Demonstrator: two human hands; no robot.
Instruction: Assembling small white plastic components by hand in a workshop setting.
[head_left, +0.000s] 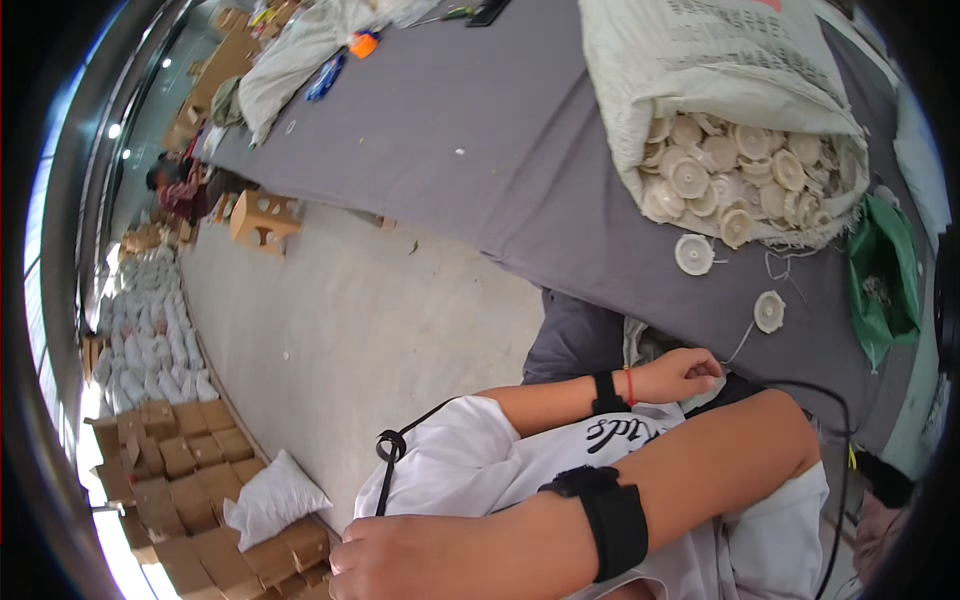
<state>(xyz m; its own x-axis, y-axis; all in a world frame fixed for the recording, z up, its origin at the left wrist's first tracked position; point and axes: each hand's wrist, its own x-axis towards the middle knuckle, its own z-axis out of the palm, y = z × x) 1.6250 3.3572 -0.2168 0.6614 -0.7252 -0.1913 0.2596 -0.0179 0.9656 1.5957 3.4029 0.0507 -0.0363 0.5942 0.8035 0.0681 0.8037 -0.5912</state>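
My left hand (680, 375) is at the table's front edge, fingers curled. A thin white string runs from its fingertips to a round off-white plastic disc (769, 311) lying on the grey cloth. My right forearm crosses in front of my body, and its hand (390, 558) is closed at the lower left; what its fingers hold, if anything, is hidden. A black cord (390, 446) with a knotted loop hangs down to this hand. Another disc (694, 254) with a short string lies before a white woven sack (650, 95), whose mouth shows many similar discs (735, 165).
A green bag (882, 285) lies open right of the sack. The grey-covered table (450, 130) stretches far left, with an orange item (363, 43) on it. Cardboard boxes (190, 460), a white sack (275, 500) and a stool (263, 222) stand left. A person (180, 188) sits far off.
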